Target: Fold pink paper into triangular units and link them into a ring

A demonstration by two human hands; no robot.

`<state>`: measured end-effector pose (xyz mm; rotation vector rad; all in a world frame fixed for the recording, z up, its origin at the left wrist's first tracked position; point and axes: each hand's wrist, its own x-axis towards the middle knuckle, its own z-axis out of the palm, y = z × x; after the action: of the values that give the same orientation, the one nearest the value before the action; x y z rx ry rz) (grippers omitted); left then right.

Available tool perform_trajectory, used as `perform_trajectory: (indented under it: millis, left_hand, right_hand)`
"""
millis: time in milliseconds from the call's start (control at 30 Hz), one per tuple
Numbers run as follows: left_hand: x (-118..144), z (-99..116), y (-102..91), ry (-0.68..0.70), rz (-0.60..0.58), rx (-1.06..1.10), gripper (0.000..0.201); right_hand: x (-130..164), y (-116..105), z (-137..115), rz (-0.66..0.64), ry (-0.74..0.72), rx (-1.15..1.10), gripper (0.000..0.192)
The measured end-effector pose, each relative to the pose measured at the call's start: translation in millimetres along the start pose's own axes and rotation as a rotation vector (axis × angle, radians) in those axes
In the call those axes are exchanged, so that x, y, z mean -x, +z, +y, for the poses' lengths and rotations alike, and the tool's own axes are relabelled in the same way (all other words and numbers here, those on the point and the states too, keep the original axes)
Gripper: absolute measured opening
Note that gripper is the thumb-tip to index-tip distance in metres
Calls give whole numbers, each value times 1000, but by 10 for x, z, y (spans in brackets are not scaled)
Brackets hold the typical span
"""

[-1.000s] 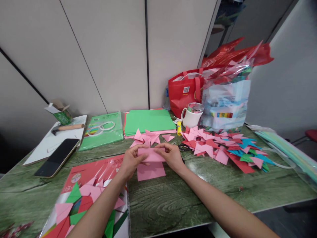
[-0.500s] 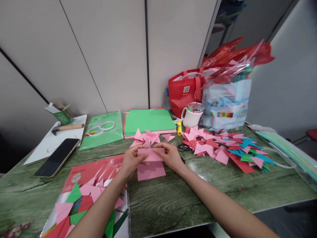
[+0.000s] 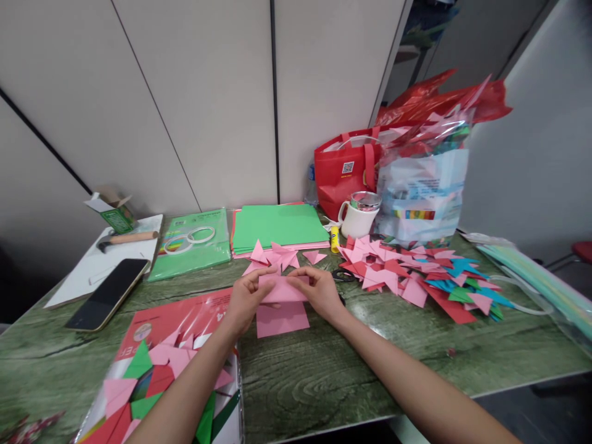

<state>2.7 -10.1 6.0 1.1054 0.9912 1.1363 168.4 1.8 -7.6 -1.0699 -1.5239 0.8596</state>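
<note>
The left hand [image 3: 246, 300] and right hand [image 3: 322, 293] pinch opposite ends of the paper [image 3: 283, 292], probably to keep its edges even. A second sheet [image 3: 283, 322] shows just below it
</note>
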Motion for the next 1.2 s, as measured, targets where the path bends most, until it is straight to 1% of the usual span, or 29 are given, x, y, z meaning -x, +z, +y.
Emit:
perform_trajectory:
  millis: [333,567,733,933,1200]
  left_hand:
    - [7,23,24,-25,35,2,41]
    - [9,13,8,-27,27,-37,32]
    - [3,13,-8,17,5,-109,34]
    - [15,78,23,87,43,-294,24]
    - [15,61,15,124,29,-338,18]
  right_hand:
    - [1,4,9,5,6,-8,11]
    - [3,8,0,0,3,-9,11]
    - [4,12,7,-5,9,-17,10]
    - [-1,12,19,-10,8,-19,10]
    - [-7,-3,-4,-55,20,-39,10]
